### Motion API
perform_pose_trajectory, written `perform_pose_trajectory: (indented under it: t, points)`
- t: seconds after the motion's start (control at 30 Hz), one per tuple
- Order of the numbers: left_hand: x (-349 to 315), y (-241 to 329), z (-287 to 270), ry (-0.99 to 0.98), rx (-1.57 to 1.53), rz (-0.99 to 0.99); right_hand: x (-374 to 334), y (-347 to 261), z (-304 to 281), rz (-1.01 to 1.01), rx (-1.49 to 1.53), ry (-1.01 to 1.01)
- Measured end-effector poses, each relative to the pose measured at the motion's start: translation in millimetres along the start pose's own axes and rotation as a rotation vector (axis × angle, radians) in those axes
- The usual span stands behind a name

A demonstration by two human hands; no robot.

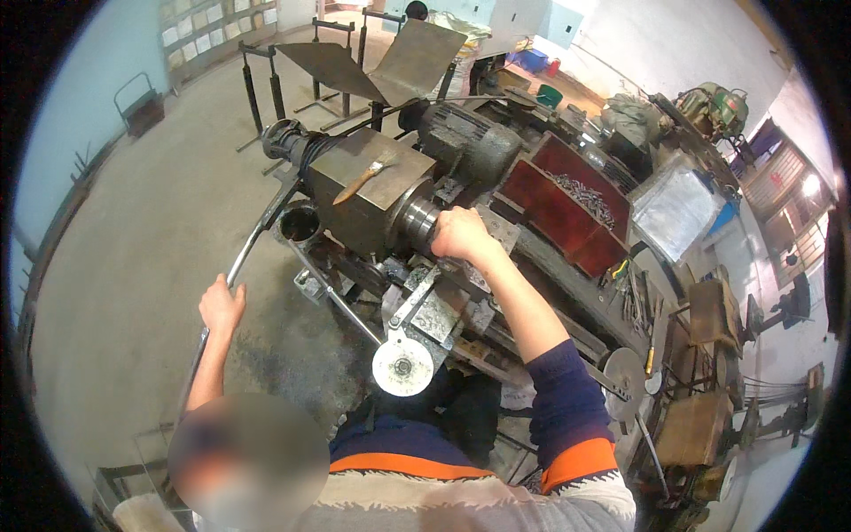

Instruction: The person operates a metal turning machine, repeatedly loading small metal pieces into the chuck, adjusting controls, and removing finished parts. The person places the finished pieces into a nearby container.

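Note:
A small lathe stands in front of me, with a box-shaped metal headstock (359,217) and a round, shiny spindle nose (417,218). My left hand (222,304) is closed round a long metal lever (245,253) that runs up to the back end of the headstock. At the front of the spindle, my right hand (461,237) has its fingers curled in against the opening. Whatever those fingers hold is hidden behind the hand. A paintbrush with a wooden handle (357,186) lies on top of the headstock. Below my right forearm sits the dirty metal slide (434,306), with a pale round handwheel (402,363).
Beyond the lathe are a motor (470,133) and a red bin (558,208) of small metal parts. A dark cup (300,223) hangs beside the headstock. Bent sheet metal (417,58) stands on posts at the back. Hand tools (634,297) lie at the right.

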State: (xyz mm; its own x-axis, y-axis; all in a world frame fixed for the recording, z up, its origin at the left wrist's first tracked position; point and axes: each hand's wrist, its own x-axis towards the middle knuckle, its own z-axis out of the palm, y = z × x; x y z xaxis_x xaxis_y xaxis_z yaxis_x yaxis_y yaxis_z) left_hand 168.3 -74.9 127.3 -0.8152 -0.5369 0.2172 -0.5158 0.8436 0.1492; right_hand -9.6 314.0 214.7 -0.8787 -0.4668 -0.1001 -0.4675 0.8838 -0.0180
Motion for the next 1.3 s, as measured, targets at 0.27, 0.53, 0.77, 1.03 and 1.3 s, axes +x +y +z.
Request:
perform_pose_trajectory:
  t: [0.27,0.53,0.77,1.03,1.3]
  points:
    - [-26,78,-69,-0.07,-0.353,0.672,-148,-3,15,-0.449,0.692,0.583]
    - [-105,245,-67,-0.688,-1.348,1.223,-228,-17,44,-0.34,1.04,0.606]
    - [-126,270,-58,-0.979,-1.48,1.114,-240,-7,59,-0.295,1.131,0.605]
    - [-123,277,-49,-0.871,-1.463,1.092,-234,4,67,-0.249,1.127,0.588]
    - [-67,225,-34,-0.806,-1.303,0.701,-196,145,37,0.067,0.658,0.63]
